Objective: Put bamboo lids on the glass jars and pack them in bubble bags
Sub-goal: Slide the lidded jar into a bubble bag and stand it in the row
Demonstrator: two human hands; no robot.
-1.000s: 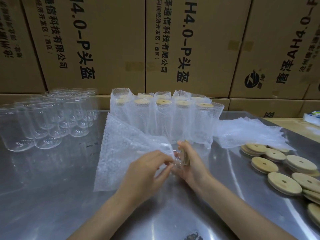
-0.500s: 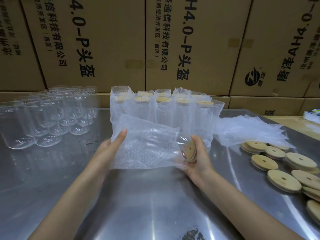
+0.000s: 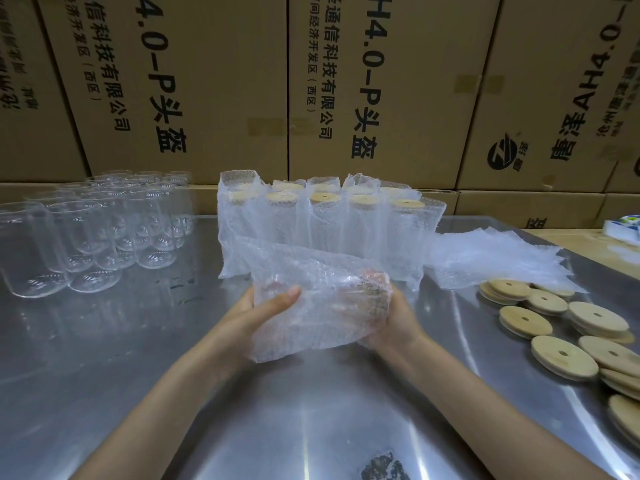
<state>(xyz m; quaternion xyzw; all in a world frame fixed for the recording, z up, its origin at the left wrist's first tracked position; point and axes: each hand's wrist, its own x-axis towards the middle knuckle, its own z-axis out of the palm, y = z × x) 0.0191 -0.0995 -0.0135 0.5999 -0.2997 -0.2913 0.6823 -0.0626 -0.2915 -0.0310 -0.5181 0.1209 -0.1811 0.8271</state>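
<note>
I hold a lidded glass jar inside a bubble bag (image 3: pixel 318 299) on its side above the steel table (image 3: pixel 311 410). My left hand (image 3: pixel 263 310) grips the bag's left end, thumb on top. My right hand (image 3: pixel 391 317) grips the right end, its fingers showing through the wrap around the lid. Behind stand several bagged jars (image 3: pixel 325 230) with bamboo lids. Bare glass jars (image 3: pixel 93 233) cluster at the left. Loose bamboo lids (image 3: pixel 561 334) lie at the right. A pile of flat bubble bags (image 3: pixel 491 258) lies behind the lids.
Stacked cardboard boxes (image 3: pixel 346 84) wall off the back of the table. A small white and blue pack (image 3: pixel 623 226) sits at the far right on a wooden surface. A dark smudge (image 3: pixel 381 465) marks the near table edge.
The bag, first loose and open beside the jar, now covers the jar fully. My left hand moved from the bag's far end to gripping its left end; both hands hold it.
</note>
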